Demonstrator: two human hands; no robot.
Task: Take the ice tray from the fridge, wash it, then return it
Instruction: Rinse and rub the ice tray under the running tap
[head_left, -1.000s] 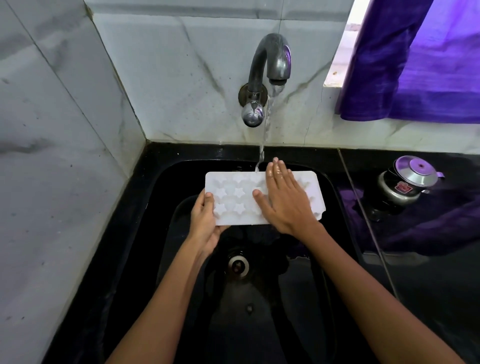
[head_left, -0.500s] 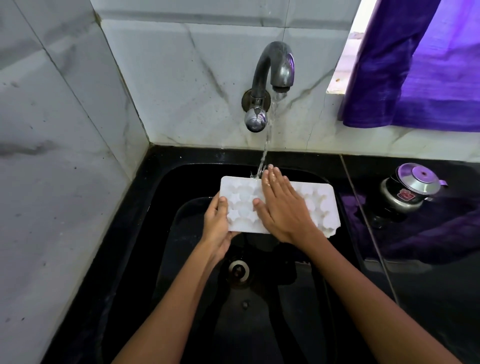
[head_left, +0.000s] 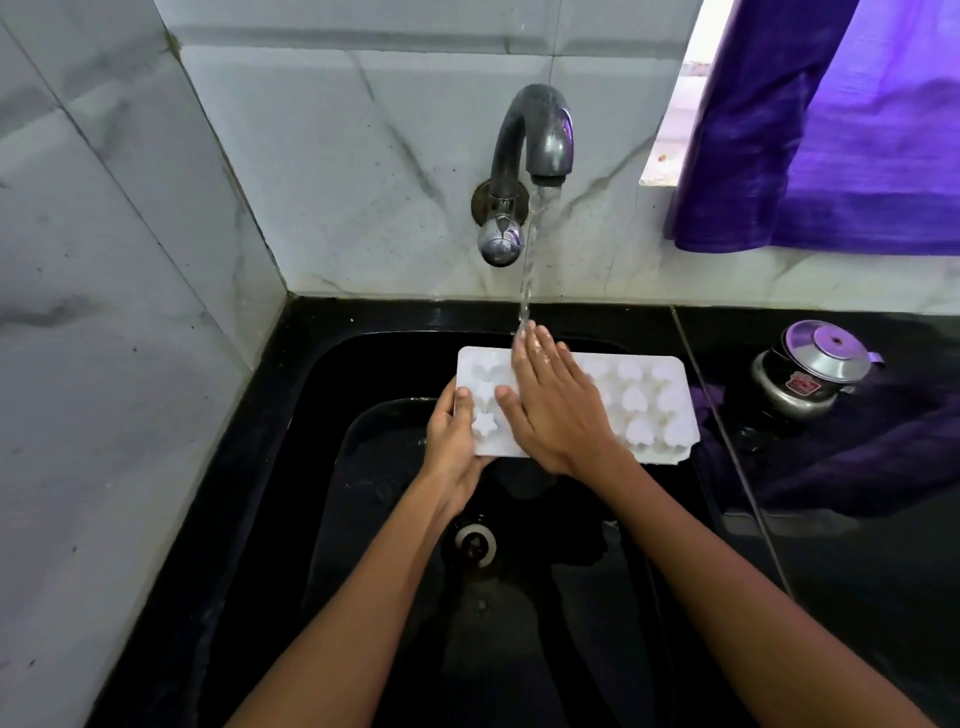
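Tray (head_left: 649, 400): out of fridge, over sink (head_left: 311, 415), washing underway.
Left hand (head_left: 454, 441): grips tray's 9 o'clock end.
Right hand (head_left: 558, 410): flat on tray, under tap (head_left: 535, 145) stream.
Left: finish rinsing, return to fridge.

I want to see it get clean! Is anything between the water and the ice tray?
Yes. The right hand lies flat on the ice tray, and the tap stream hits its fingertips first. The left hand grips the tray's left end, clear of the stream.
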